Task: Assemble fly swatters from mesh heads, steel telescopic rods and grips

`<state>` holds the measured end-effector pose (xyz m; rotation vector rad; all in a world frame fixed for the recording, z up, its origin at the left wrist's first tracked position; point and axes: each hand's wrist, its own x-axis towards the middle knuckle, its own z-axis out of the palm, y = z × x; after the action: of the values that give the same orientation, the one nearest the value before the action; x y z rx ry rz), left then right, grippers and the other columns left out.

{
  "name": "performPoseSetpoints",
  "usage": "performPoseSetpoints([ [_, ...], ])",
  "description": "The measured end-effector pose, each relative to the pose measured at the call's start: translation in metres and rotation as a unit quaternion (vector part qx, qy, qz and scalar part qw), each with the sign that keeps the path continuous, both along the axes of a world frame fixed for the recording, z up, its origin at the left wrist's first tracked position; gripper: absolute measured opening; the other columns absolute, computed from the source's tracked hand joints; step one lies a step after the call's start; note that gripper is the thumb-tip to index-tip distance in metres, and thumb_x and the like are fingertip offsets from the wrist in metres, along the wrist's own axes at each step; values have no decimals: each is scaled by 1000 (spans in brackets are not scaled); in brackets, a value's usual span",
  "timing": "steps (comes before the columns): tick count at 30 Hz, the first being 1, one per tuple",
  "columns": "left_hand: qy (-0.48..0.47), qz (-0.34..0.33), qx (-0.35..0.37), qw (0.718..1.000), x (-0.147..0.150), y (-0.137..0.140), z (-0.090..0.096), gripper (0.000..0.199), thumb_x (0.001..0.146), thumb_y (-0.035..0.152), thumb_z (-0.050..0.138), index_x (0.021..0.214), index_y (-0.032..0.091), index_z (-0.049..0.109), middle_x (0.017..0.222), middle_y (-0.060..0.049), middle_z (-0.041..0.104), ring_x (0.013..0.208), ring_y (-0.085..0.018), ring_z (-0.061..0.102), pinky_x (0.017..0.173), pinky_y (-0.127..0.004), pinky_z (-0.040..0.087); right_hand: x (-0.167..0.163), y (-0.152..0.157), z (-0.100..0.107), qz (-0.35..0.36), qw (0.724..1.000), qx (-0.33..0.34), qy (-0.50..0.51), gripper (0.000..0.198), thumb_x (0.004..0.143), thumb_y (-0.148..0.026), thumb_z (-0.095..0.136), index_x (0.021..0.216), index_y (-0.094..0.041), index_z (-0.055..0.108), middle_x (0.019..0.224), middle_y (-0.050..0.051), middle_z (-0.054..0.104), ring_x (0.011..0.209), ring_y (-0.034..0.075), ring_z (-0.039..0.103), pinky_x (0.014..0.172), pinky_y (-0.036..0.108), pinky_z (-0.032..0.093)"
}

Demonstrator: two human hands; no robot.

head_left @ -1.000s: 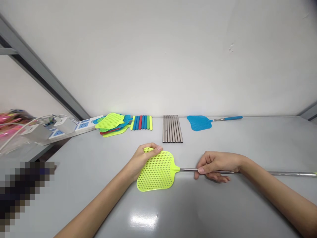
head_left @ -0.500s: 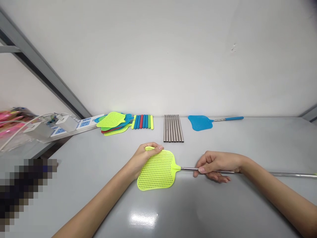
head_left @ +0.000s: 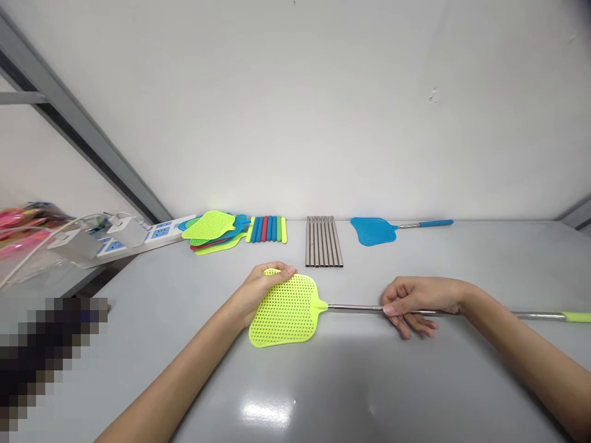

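Note:
A yellow-green fly swatter (head_left: 286, 311) with a perforated head and a long steel telescopic rod spans the front of the table. My left hand (head_left: 261, 292) grips the upper left edge of its head, thumb on top. On the rod, my right hand (head_left: 413, 304) pinches a section between thumb and fingers, its other fingers loosely spread. To the right of that hand the rod runs on behind my forearm to a yellow-green handle (head_left: 577, 317), cut off by the picture's edge.
Along the wall lie a pile of coloured swatter heads (head_left: 210, 226), a row of coloured handles (head_left: 268, 229), several steel rods (head_left: 324, 242) and a blue fly swatter (head_left: 373, 231). A power strip (head_left: 161, 231) with chargers and cables stands at the left edge of the table (head_left: 152, 307).
My right hand has slid right along the rod, away from the head, so more rod shows between them. The left hand and swatter head have shifted slightly left. The handle now shows more.

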<state>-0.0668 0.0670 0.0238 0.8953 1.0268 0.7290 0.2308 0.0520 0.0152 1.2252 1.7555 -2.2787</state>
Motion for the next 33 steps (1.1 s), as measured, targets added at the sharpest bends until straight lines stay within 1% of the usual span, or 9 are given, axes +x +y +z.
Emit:
performPoseSetpoints([
  [2,-1,4,-2,1000,0,0,0,22,63,33,66,69,16,54,68,-4,61,60,-17,60,55,-28,46,1,0,2,-8,1000,11,-3,29,76,-38,52,68,-11,57,52,0,58,33,5,45,30,15,30],
  [4,2,10,-2,1000,1,-1,0,23,63,34,66,69,16,54,68,-4,61,60,-17,60,54,-28,45,0,0,3,-15,1000,19,4,29,76,-37,53,70,-9,60,45,-4,49,31,3,36,30,15,25],
  [7,12,29,3,1000,4,-4,0,24,62,35,67,69,16,54,65,-3,61,58,-16,59,53,-27,45,-3,0,4,-32,999,27,6,29,75,-35,54,69,-8,62,42,-7,36,33,2,24,32,16,15],
  [9,19,42,6,999,5,-5,1,24,61,35,68,69,17,53,65,-2,61,58,-16,59,53,-26,45,-4,1,2,-39,999,29,-1,29,75,-35,55,66,-8,62,41,-8,33,34,2,21,32,17,11],
  [12,38,51,6,998,6,-6,1,25,61,35,67,69,17,53,64,-1,61,57,-16,59,53,-26,44,-5,2,0,-42,999,31,-8,29,75,-35,54,64,-9,62,38,-8,31,34,2,19,33,18,10],
  [17,49,39,26,998,7,-9,0,23,65,36,64,67,17,51,63,-1,60,57,-15,58,52,-26,43,-10,-1,-1,-54,998,36,-18,30,74,-34,55,61,-9,62,37,-8,32,33,2,20,32,18,10],
  [24,54,38,20,998,12,-13,-2,23,65,37,64,67,17,52,60,0,58,54,-14,57,51,-25,43,-13,-3,-3,-57,998,-3,-24,30,72,-36,57,62,-9,62,39,-7,33,34,2,21,31,17,9],
  [29,52,27,34,998,12,-13,-2,24,66,37,63,67,16,52,63,-3,59,56,-16,57,51,-25,42,-14,-3,-2,-53,998,6,-29,31,72,-37,56,61,-9,62,38,-7,32,34,2,21,31,17,9],
  [33,52,37,32,997,12,-15,-2,24,66,37,63,68,16,52,63,-2,58,56,-16,57,51,-25,42,-13,-3,-2,-45,999,14,-24,32,73,-39,55,63,-9,63,39,-7,33,34,2,21,31,18,9],
])
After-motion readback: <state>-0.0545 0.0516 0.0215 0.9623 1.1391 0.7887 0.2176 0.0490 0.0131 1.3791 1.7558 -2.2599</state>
